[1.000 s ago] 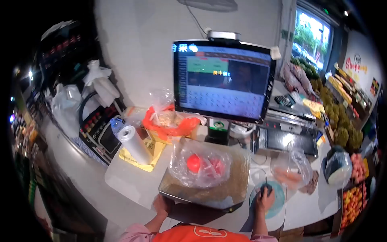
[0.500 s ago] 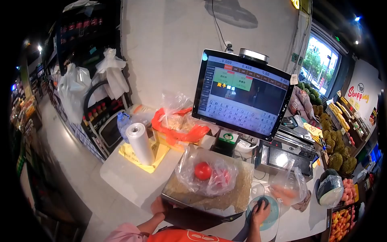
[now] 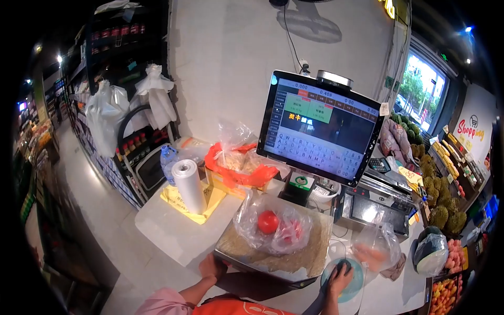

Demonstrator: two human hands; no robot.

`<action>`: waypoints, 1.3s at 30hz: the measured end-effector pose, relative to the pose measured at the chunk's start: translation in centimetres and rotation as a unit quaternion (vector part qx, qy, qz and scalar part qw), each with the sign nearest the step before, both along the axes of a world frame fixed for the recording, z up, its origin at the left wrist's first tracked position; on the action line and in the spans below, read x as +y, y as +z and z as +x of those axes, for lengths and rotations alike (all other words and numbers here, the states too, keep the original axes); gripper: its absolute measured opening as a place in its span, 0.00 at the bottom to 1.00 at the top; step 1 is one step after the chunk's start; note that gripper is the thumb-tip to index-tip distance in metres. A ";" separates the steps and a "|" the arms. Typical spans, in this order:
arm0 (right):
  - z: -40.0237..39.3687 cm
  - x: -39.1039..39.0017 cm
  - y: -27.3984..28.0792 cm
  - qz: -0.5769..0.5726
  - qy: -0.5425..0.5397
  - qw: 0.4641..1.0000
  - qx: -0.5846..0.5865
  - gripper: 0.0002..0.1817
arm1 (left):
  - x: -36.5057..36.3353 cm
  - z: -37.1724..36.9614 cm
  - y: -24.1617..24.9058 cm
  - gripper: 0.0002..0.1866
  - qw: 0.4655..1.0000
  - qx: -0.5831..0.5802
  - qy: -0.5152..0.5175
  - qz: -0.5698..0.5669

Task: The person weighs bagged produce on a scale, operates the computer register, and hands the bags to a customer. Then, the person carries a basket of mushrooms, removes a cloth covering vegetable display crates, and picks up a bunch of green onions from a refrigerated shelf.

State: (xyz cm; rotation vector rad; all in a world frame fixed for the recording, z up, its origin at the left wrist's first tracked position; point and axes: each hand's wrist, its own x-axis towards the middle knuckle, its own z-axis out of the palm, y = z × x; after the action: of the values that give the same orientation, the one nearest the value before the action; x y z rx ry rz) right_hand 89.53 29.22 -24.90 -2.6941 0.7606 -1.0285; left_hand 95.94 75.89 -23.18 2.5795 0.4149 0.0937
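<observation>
My right hand (image 3: 340, 282) rests over a dark computer mouse (image 3: 344, 264) on a round teal mouse pad (image 3: 353, 290), fingers curled on it. At the left front corner of the weighing scale (image 3: 310, 254) is my left hand (image 3: 212, 266), its fingers hidden by the scale's edge. On the scale's worn, brownish platform lies a clear plastic bag (image 3: 252, 227) with red tomatoes (image 3: 268, 222). Behind it, a tilted screen (image 3: 323, 126) displays a keyboard layout and weight figures.
A roll of plastic bags (image 3: 189, 186) stands on yellow paper (image 3: 216, 198). An orange-red bag (image 3: 244, 177) sits beside it. Right of the mouse pad lies another clear bag (image 3: 377, 249) with orange-coloured contents. Durians (image 3: 446, 215) and fruit line the far right.
The whole scene has shifted slightly right and down in view. Both hands keep their places, one at the scale's corner and one on the mouse.
</observation>
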 end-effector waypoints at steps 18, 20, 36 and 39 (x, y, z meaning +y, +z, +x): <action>-0.2 -1.0 -1.4 -0.002 0.013 1.000 0.005 0.24 | 0.3 -0.5 -0.7 0.29 1.000 -0.019 -0.015 0.016; -0.1 -0.7 -1.2 -0.004 0.015 1.000 0.001 0.24 | 0.3 -0.4 -0.6 0.28 1.000 -0.021 -0.013 0.017; -0.2 -0.3 -0.6 0.045 -0.009 0.999 0.030 0.25 | 0.0 -0.7 1.0 0.27 0.999 -0.042 -0.015 0.001; -0.2 0.0 -0.3 0.046 -0.010 0.999 0.025 0.24 | 0.2 -0.6 0.3 0.28 0.999 -0.046 -0.005 -0.002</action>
State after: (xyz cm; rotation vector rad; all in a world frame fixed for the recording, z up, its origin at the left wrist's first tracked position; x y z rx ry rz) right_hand 89.36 29.22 -25.25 -2.6470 0.8249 -0.9105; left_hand 95.36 76.06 -22.89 2.5611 0.3677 0.2077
